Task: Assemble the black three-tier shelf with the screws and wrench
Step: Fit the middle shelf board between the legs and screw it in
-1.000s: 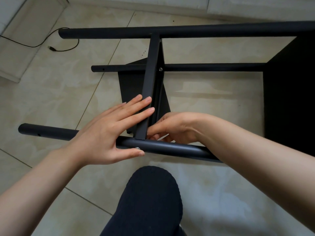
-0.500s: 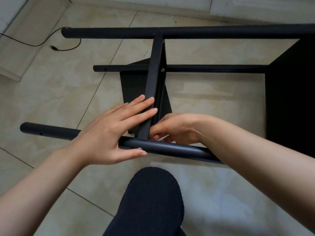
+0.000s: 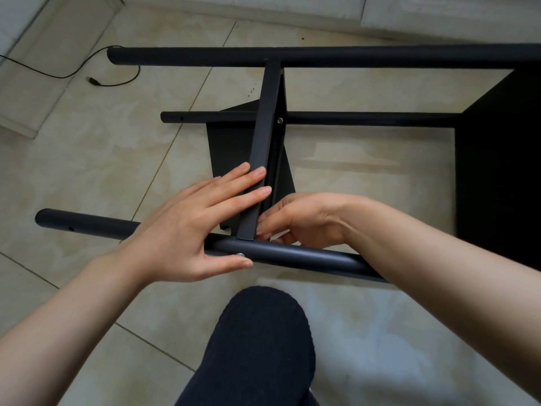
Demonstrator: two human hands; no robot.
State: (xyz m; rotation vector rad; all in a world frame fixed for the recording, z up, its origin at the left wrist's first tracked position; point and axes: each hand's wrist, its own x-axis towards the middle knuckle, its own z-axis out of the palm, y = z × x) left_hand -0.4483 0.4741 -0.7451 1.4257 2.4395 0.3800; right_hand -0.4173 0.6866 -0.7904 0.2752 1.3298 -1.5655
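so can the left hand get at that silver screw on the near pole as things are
Probably yes: the left hand already rests on the near pole, its thumb tip beside the exposed screw, with nothing covering it.

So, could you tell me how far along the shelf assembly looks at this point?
Done: the far shelf panel sits between the poles. In hand: the left hand steadies the middle shelf against the near pole, where a screw sits; the right hand works underneath, its fingers hidden. Left: the empty pole holes.
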